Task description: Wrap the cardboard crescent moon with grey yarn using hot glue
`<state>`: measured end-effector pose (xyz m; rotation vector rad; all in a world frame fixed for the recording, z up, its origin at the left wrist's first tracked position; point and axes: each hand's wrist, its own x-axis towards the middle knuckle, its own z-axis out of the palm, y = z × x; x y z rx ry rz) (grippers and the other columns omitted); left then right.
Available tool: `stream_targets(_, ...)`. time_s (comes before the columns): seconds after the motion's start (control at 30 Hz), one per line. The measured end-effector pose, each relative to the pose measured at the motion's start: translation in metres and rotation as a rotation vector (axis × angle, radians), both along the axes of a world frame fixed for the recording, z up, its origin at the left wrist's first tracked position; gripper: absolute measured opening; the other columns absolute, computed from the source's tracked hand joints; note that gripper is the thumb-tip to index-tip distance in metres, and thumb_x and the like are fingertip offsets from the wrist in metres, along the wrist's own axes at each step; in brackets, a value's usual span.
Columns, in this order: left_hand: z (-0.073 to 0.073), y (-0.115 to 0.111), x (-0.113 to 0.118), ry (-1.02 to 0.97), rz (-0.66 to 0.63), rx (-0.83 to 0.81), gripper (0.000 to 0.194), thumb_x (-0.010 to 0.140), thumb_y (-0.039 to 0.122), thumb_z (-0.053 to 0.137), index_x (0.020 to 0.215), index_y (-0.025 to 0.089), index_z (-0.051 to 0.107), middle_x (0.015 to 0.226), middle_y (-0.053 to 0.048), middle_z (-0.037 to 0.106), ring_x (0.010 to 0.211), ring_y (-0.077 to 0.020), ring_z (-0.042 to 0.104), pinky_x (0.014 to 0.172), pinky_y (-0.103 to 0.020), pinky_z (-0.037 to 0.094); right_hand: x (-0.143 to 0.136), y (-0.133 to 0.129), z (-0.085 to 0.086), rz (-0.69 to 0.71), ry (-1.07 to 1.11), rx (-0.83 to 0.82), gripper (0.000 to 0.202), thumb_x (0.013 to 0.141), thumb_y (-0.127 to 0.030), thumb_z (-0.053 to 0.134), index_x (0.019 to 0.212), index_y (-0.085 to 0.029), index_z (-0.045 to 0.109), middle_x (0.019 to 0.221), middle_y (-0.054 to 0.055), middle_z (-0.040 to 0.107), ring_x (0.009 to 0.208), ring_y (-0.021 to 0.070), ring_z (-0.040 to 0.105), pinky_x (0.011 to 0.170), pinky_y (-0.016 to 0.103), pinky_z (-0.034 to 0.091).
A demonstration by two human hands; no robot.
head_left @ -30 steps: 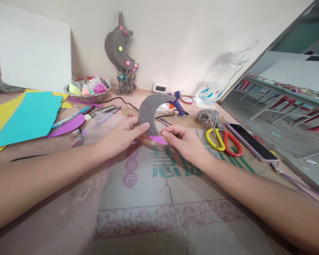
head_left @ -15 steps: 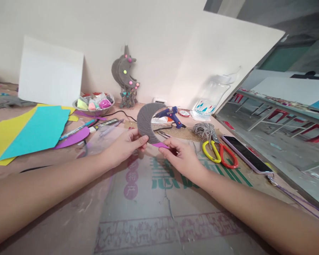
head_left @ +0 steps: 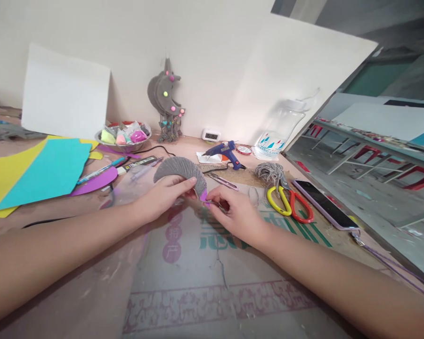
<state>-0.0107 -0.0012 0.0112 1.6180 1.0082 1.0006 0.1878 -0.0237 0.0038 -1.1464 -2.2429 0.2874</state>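
Observation:
A crescent (head_left: 176,170) wrapped in grey yarn, with a bare purple tip at its lower right end, hangs above the plastic-covered cardboard. My left hand (head_left: 173,195) grips it near the middle, thumb on top and fingers beneath. Right beside the purple tip, my right hand (head_left: 231,209) is closed in a pinch on the grey yarn, which is thin and partly hidden by the fingers. A ball of grey yarn (head_left: 268,173) lies to the right, behind the scissors (head_left: 283,201) with yellow and red handles.
Behind my hands are a blue glue gun (head_left: 226,151), tweezers (head_left: 223,181) and a small clock (head_left: 211,135). A phone (head_left: 325,203) lies right. To the left are coloured sheets (head_left: 45,172) and a metal bowl (head_left: 123,143). A decorated crescent (head_left: 164,94) hangs on the wall, near a bottle (head_left: 277,132).
The crescent has tilted over to the left and dropped lower, uncovering the clock and glue gun. My right hand has moved slightly left and down beside the purple tip.

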Motion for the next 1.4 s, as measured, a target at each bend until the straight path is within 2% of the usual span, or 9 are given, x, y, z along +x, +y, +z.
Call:
stream_targets(0.23,-0.014,0.014,0.001,-0.055,0.131,-0.060,0.038,0.075,0.051,0.057,0.059,0.017,0.059,0.062,-0.002,0.060,0.062,-0.0155,0.056,0.059,-0.026,0.042,0.000,-0.004,0.012,0.125,-0.059,0.058,0.026,0.084,-0.040,0.056,0.100,-0.019,0.057,0.086,0.004,0.061,0.070,0.0123,0.052,0.062,0.025,0.040)
stream_targets(0.37,-0.017,0.014,0.001,-0.094,0.123,-0.116,0.038,0.075,0.053,0.056,0.063,0.016,0.059,0.064,-0.002,0.061,0.062,-0.0146,0.055,0.059,-0.025,0.040,0.012,0.002,0.030,-0.004,-0.007,0.079,0.018,0.087,-0.034,0.050,0.095,-0.019,0.058,0.081,0.002,0.061,0.063,0.0108,0.049,0.059,0.024,0.039)
stream_targets(0.5,-0.015,0.014,0.001,-0.082,0.111,-0.126,0.039,0.076,0.053,0.055,0.065,0.015,0.058,0.065,-0.001,0.059,0.060,-0.0130,0.053,0.055,-0.023,0.038,0.035,0.030,0.035,-0.182,0.038,-0.004,0.017,0.086,-0.031,0.049,0.083,-0.018,0.058,0.076,0.001,0.061,0.063,0.0113,0.050,0.060,0.025,0.041)
stream_targets(0.63,-0.008,0.013,0.001,-0.031,0.159,-0.094,0.038,0.077,0.051,0.054,0.065,0.015,0.057,0.062,-0.001,0.058,0.058,-0.0127,0.052,0.052,-0.022,0.036,0.057,0.068,0.028,-0.233,0.061,-0.093,0.029,0.081,-0.031,0.053,0.105,-0.016,0.056,0.103,0.009,0.063,0.086,0.0183,0.059,0.078,0.034,0.048)
stream_targets(0.73,-0.002,0.011,0.002,0.020,0.215,-0.058,0.037,0.077,0.050,0.054,0.064,0.015,0.056,0.062,-0.001,0.057,0.058,-0.0126,0.052,0.050,-0.022,0.036,0.065,0.092,0.026,-0.304,-0.052,0.036,0.054,0.078,-0.033,0.058,0.126,-0.012,0.045,0.130,0.016,0.049,0.119,0.0261,0.047,0.100,0.040,0.037)
stream_targets(0.8,0.002,0.008,0.002,0.062,0.238,-0.067,0.037,0.077,0.049,0.053,0.064,0.015,0.055,0.062,0.000,0.057,0.058,-0.0126,0.052,0.049,-0.022,0.036,0.066,0.107,0.027,-0.359,-0.141,-0.006,0.063,0.078,-0.036,0.059,0.131,-0.010,0.040,0.135,0.018,0.046,0.124,0.0281,0.043,0.103,0.040,0.034)
stream_targets(0.93,0.007,0.006,0.003,0.115,0.239,-0.066,0.037,0.080,0.049,0.049,0.065,0.016,0.055,0.063,0.000,0.056,0.057,-0.0128,0.051,0.049,-0.023,0.036,0.063,0.136,0.023,-0.433,-0.178,-0.231,0.058,0.075,-0.042,0.062,0.122,-0.011,0.050,0.122,0.017,0.058,0.108,0.0279,0.057,0.092,0.038,0.043)
stream_targets(1.1,0.004,0.008,0.003,0.107,0.225,-0.054,0.037,0.080,0.049,0.049,0.064,0.016,0.053,0.063,0.000,0.055,0.058,-0.0125,0.050,0.051,-0.023,0.036,0.056,0.154,0.012,-0.509,-0.094,-0.199,0.042,0.073,-0.038,0.064,0.104,-0.010,0.059,0.100,0.015,0.067,0.089,0.0268,0.063,0.080,0.038,0.047)
stream_targets(1.4,-0.002,0.012,0.002,0.069,0.198,-0.066,0.037,0.078,0.051,0.052,0.066,0.016,0.055,0.061,0.000,0.057,0.055,-0.0123,0.050,0.050,-0.023,0.036,0.057,0.133,0.024,-0.419,0.135,-0.236,0.024,0.079,-0.029,0.052,0.093,-0.013,0.065,0.086,0.010,0.071,0.070,0.0159,0.064,0.060,0.025,0.050)
